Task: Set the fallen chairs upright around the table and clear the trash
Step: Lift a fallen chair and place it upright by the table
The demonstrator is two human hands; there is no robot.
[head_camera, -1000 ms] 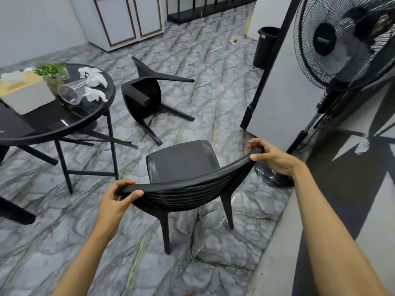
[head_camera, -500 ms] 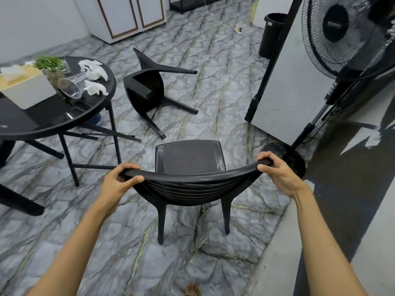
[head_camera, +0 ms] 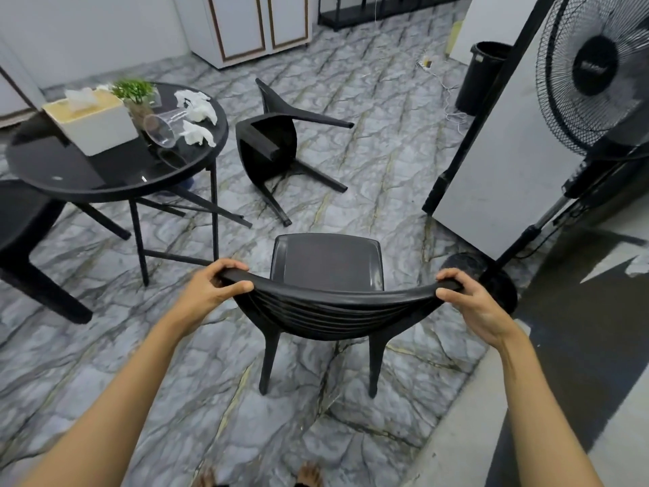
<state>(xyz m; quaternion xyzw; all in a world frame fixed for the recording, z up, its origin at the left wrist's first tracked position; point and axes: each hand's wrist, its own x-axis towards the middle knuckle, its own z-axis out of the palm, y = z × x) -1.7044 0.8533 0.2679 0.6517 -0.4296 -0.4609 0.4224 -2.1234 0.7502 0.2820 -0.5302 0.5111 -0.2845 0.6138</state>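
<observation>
A grey marble-patterned tile floor (head_camera: pixel 368 152) fills the room, with a white cabinet (head_camera: pixel 253 26) at the far wall and a pedestal fan (head_camera: pixel 593 72) at the right. Near the fan a black trash bin (head_camera: pixel 483 77) stands upright, and its inside cannot be seen from here.

On the left, a round black glass-top table (head_camera: pixel 70 170) carries a white tissue box (head_camera: pixel 102 130) with a tissue (head_camera: pixel 79 96) sticking out of its top. Just behind the box is a small potted plant (head_camera: pixel 135 91). A clear plastic cup (head_camera: pixel 163 128) lies on its side beside the box, its mouth towards the near rim. Crumpled tissues (head_camera: pixel 198 107) lie next to the cup.

A black chair (head_camera: pixel 326 265) stands upright in the foreground, apart from the table. The left hand (head_camera: pixel 207 293) and the right hand (head_camera: pixel 474 307) each curl round an end of its backrest top rail, thumbs on the near side. Beyond it, a fallen chair (head_camera: pixel 270 149) lies on its side by the table. Part of another black chair (head_camera: pixel 21 226) shows at the left edge.
</observation>
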